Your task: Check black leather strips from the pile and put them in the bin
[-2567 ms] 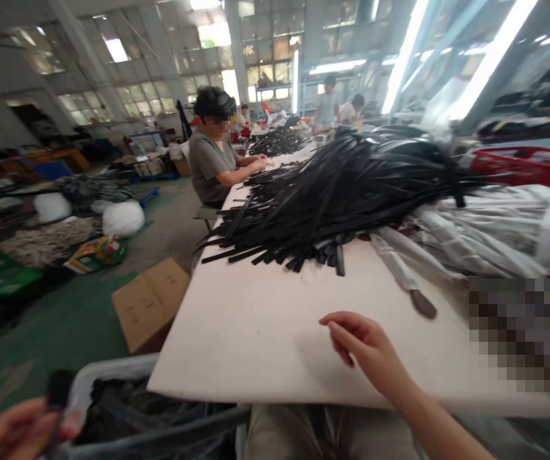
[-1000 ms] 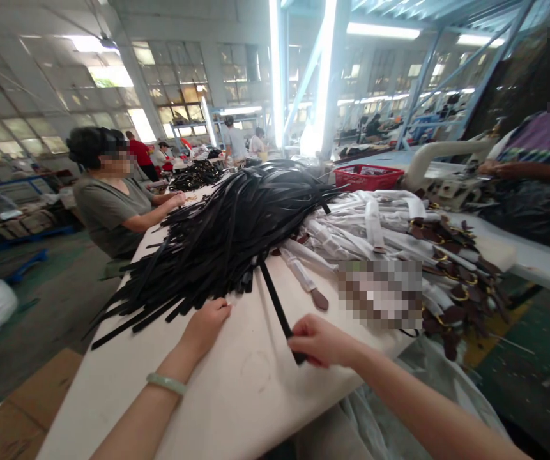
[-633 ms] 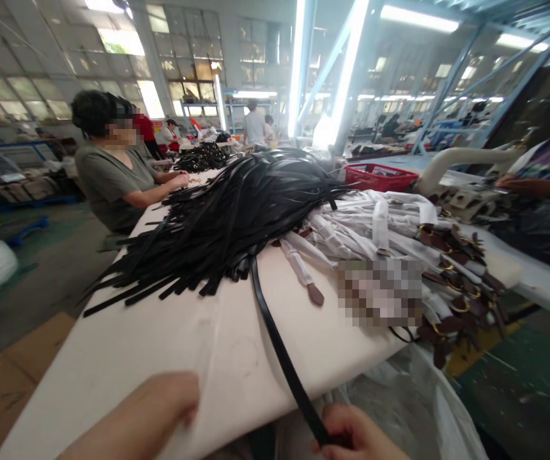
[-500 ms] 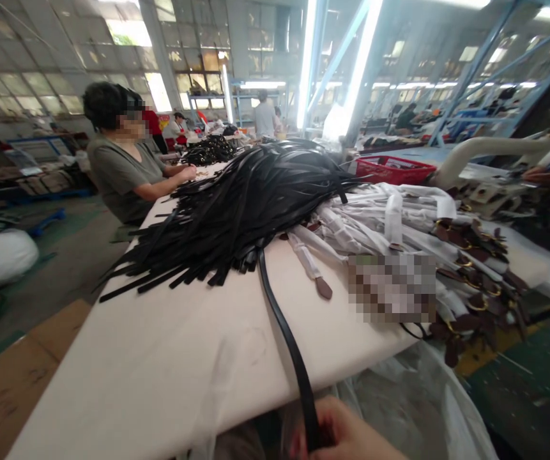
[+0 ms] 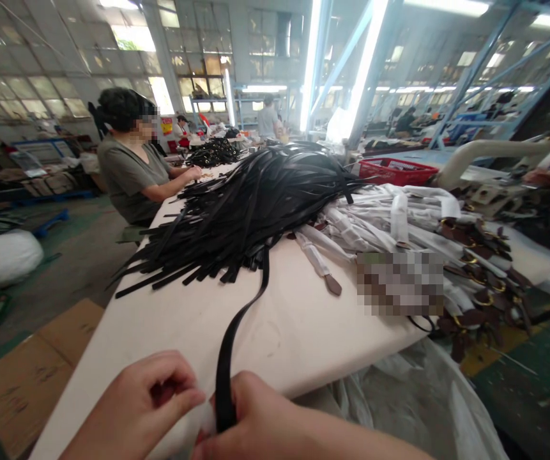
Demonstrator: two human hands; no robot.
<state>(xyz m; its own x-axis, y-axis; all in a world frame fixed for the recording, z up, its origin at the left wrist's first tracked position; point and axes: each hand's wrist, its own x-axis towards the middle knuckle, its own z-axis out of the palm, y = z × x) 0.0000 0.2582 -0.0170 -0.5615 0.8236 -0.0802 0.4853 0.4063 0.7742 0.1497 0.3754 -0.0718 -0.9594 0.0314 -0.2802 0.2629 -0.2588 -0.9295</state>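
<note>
A long black strap (image 5: 227, 348) curves over the near edge of the table from the heap. Its near end is gripped by my right hand (image 5: 260, 418), low in the middle of the head view. To the left of it is my left hand (image 5: 145, 402), fingers curled in toward the thumb. A pale, see-through bit shows by the left thumb, too blurred to name. The strap's far part runs to a large heap of black straps (image 5: 275, 198) on the white table (image 5: 183, 326).
White-wrapped straps with brown tips (image 5: 389, 220) lie piled at the right. A red basket (image 5: 397, 171) stands behind them. Plastic sheeting (image 5: 399, 390) hangs below the table edge. A person (image 5: 133, 163) sits at the left side; a cardboard box (image 5: 35, 370) is on the floor.
My left hand has come into view at the lower left. My right hand has moved up and left with the strap end, and the strap now bends leftward.
</note>
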